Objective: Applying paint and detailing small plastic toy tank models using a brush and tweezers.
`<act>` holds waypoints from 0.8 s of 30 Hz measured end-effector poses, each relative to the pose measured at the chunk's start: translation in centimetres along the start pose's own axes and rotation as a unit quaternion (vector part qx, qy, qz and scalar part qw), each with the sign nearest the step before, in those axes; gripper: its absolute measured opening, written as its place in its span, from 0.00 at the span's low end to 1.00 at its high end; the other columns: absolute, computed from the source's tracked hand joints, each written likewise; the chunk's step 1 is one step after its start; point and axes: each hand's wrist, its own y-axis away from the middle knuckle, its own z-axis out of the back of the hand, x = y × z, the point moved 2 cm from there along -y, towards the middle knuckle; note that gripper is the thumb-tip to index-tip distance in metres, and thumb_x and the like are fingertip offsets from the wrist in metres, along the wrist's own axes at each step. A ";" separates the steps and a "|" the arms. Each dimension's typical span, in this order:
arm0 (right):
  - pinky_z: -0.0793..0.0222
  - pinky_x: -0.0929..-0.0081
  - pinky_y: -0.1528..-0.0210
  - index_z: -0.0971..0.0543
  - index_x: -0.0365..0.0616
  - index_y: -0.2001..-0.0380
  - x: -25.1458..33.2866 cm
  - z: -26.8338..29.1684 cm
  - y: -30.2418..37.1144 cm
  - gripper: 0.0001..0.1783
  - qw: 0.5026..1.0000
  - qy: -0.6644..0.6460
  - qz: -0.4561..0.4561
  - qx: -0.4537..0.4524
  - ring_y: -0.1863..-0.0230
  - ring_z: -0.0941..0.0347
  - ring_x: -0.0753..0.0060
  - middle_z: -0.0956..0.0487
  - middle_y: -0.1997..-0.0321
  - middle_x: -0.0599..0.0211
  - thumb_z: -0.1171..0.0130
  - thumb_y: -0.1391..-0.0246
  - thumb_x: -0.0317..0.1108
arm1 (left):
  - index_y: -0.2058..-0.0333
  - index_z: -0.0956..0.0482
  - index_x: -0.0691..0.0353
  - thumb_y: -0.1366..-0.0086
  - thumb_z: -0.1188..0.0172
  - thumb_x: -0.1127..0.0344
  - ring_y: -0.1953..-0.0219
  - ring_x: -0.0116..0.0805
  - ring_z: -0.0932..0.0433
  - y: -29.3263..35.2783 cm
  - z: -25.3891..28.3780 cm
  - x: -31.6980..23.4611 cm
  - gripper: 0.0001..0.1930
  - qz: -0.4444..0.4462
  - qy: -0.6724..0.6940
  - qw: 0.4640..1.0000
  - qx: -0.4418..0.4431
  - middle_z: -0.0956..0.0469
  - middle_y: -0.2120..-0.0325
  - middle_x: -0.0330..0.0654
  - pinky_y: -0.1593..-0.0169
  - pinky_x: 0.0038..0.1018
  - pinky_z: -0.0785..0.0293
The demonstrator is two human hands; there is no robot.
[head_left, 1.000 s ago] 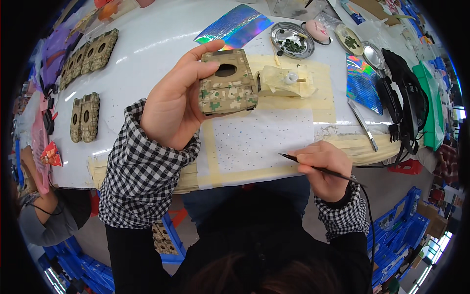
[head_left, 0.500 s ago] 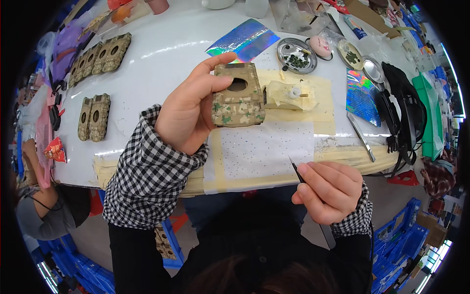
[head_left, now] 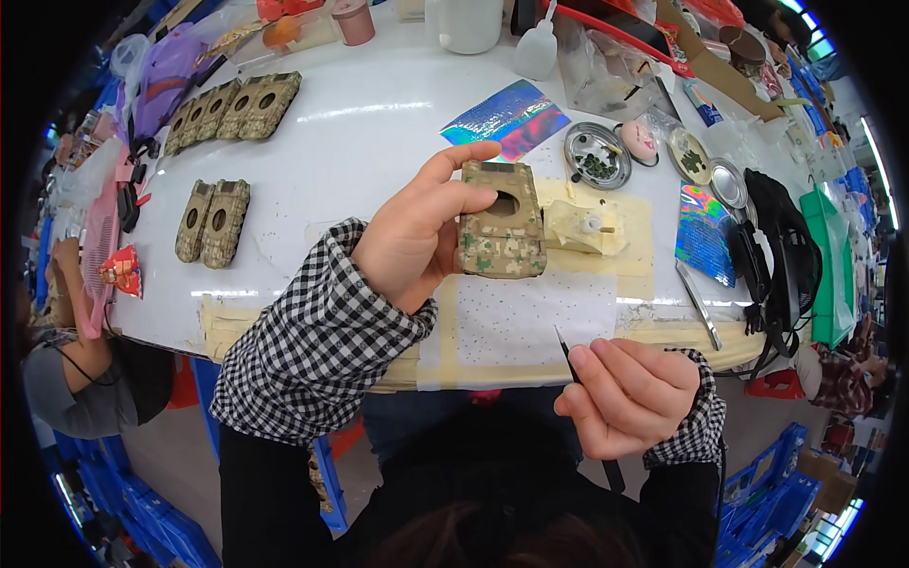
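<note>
My left hand (head_left: 409, 232) grips a camouflage model tank hull (head_left: 507, 239) by its side, thumb beside the round hole in its top. Black tweezers (head_left: 568, 352) are pinched in my right hand (head_left: 636, 396), their fine tips pointing up and away from me. Below the hull lies a white sheet (head_left: 511, 327) dotted with many tiny dark specks, and the tweezer tips are over its right part. Just right of the hull, a tape-covered block (head_left: 579, 229) with a small white cup-like piece sits on yellowish tape.
Several more camouflage hulls (head_left: 213, 222) stand in rows at the left. Holographic sheets (head_left: 507, 118), a metal dish (head_left: 597, 156) of small dark green parts and spare silver tweezers (head_left: 699, 305) lie around the right side. A black bag (head_left: 786, 237) and green tray (head_left: 826, 265) border the right edge.
The view has shifted, so the table things appear further right and lower. Both hands keep their holds; the hull now shows more of its near end, and the right hand's tweezers stand more upright.
</note>
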 end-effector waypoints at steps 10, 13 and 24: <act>0.26 0.71 0.60 0.23 0.41 0.67 -5.3 0.4 -3.4 0.13 0.957 -0.224 -0.173 -0.062 0.60 0.23 0.58 0.18 0.64 0.64 0.32 0.55 0.32 | 0.36 0.50 0.60 0.37 0.54 0.67 0.48 0.50 0.26 0.2 -0.5 -0.3 0.30 0.000 0.029 0.999 0.031 0.33 0.45 0.55 0.46 0.44 0.27; 0.28 0.65 0.54 0.22 0.37 0.66 -7.0 -1.0 -3.6 0.13 0.887 -0.354 -0.286 -0.072 0.57 0.23 0.53 0.18 0.65 0.62 0.32 0.57 0.27 | 0.36 0.51 0.61 0.40 0.52 0.68 0.48 0.49 0.26 0.5 -0.5 -0.6 0.34 0.010 0.036 0.999 0.038 0.34 0.45 0.53 0.46 0.42 0.27; 0.32 0.75 0.58 0.22 0.34 0.66 -6.1 -2.8 -2.6 0.06 0.773 -0.492 -0.388 -0.094 0.63 0.25 0.70 0.20 0.65 0.60 0.38 0.48 0.24 | 0.35 0.54 0.62 0.44 0.50 0.75 0.48 0.47 0.26 0.6 -0.5 -0.3 0.38 0.027 0.010 0.998 0.060 0.34 0.46 0.56 0.45 0.39 0.27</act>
